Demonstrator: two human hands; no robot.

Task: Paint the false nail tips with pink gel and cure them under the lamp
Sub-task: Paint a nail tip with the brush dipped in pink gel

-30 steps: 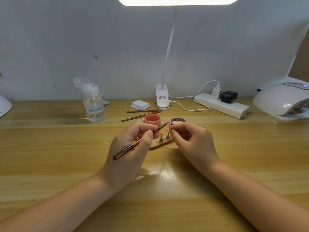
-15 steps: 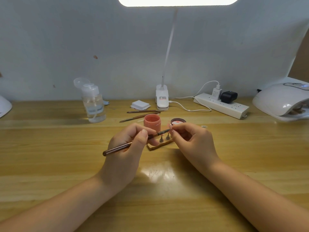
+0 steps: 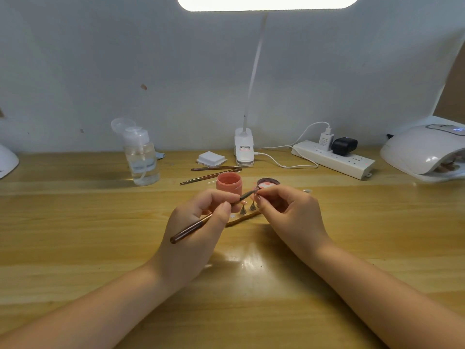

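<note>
Left hand: a brush is pinched between thumb and fingers, its tip raised toward the right fingertips.
Right hand: fingers are curled; a nail tip seems pinched, too small to confirm.
Pink jar: set just behind both hands.
Curing lamp: placed far right on the table.

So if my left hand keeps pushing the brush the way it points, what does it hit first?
Most likely the right hand's fingers: the brush in the left hand points at whatever they pinch. Behind sits the open pink gel lid; depth is unclear.

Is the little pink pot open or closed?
Open. The pink pot stands upright with no lid on, and its lid lies beside it, pink smears inside.
</note>
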